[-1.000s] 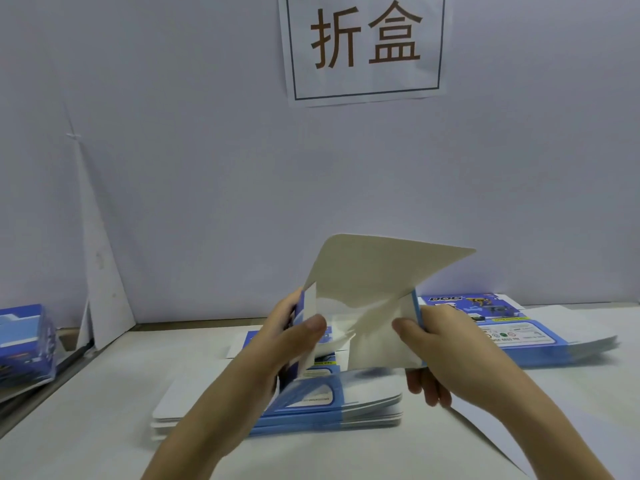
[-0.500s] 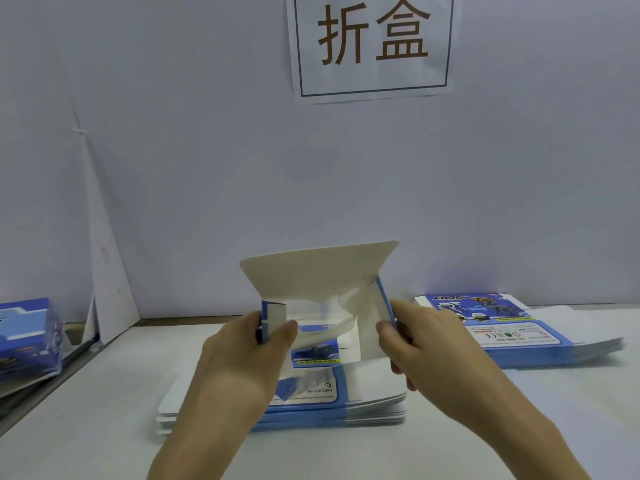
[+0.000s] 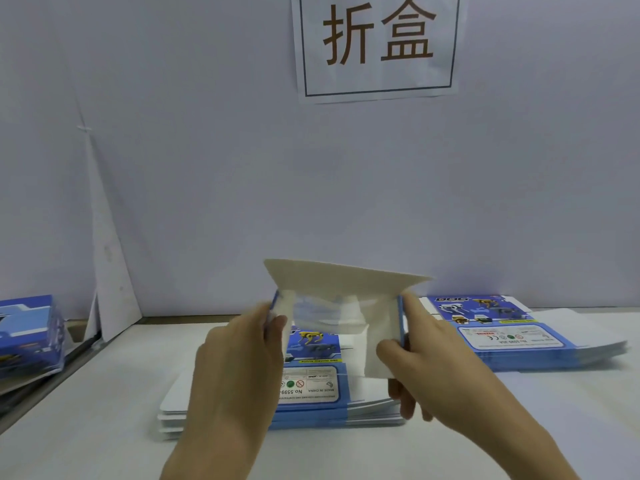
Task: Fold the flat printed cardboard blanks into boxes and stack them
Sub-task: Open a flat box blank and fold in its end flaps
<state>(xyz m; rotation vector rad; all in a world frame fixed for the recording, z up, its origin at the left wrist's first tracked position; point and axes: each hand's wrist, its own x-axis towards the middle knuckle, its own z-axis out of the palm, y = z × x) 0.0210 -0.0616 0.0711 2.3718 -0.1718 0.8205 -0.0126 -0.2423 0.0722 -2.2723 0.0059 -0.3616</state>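
While the head view looks forward and down over a pale surface (image 3: 86,427), we see both hands raised above it with a half-formed box (image 3: 346,282) between them. The left hand (image 3: 239,358) grips the box's left wall, with its thumb curled over the blue edge onto the white inside. The right hand (image 3: 433,358) pinches the right wall, its thumb pressed on a white inner flap and its fingers curled behind. The box is open toward us, with the white inside showing and a wide top flap standing out above the hands; its middle is blurred. Directly beneath it a stack of flat blanks (image 3: 308,389) lies on the surface, printed side up, blue with a yellow robot dog and a white label panel. A second stack of blanks (image 3: 512,336) lies well apart to the right, close to the back wall. At the far left edge we see folded blue boxes (image 3: 27,334), set lower than the surface, beyond a dark strip (image 3: 79,344) along its side. The room is closed off by a plain lavender-white wall (image 3: 346,185) that meets the surface at the back. A paper sign (image 3: 377,46) with two large brown characters in a dark frame hangs high on it, and a white triangular sheet (image 3: 110,282) leans in the left corner.
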